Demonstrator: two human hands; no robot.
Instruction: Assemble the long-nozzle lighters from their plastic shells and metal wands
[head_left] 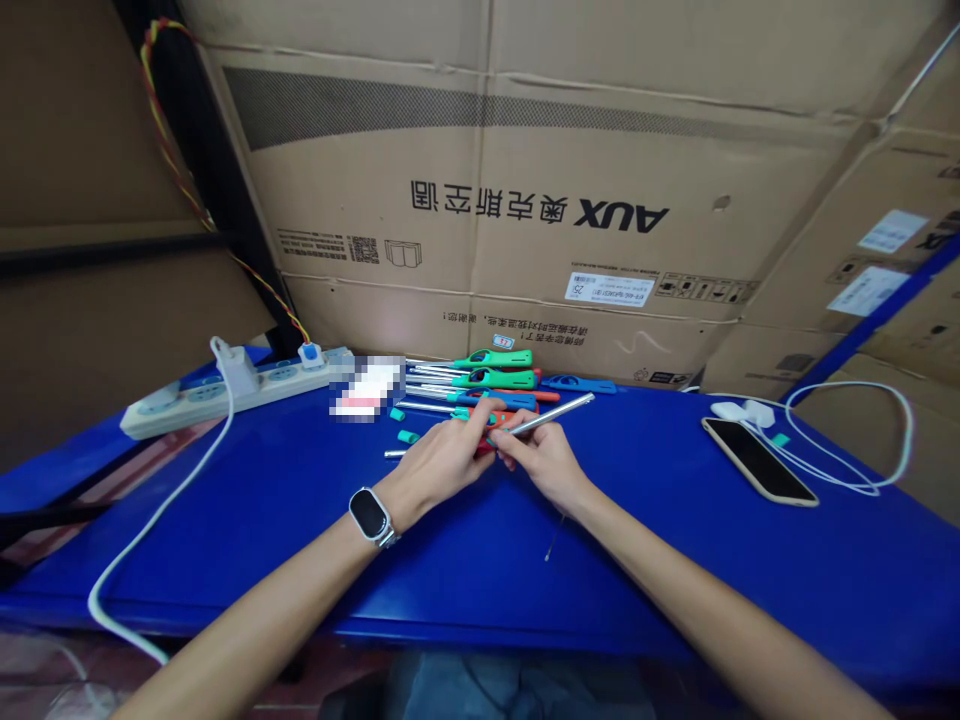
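Observation:
A slim silver metal tube [553, 412] slants up to the right, its lower end gripped in the closed fingers of my right hand [546, 465]. My left hand [448, 452] meets it at that end, fingers bent together; what they hold is mostly hidden, with bits of red and teal showing. A thin wire [555, 540] hangs below my right hand. Just beyond lie long-nosed lighters with a green handle [495, 379], a blue handle [506, 400] and others. Another metal shaft [393, 455] pokes out from behind my left hand.
Small teal pieces [408, 437] lie on the blue table [480, 590]. A white power strip [281, 385] with plugs stands at left, its cable crossing the table. At right are a phone [757, 462] and a looped white cable [904, 430]. A large cardboard box [337, 190] walls the back.

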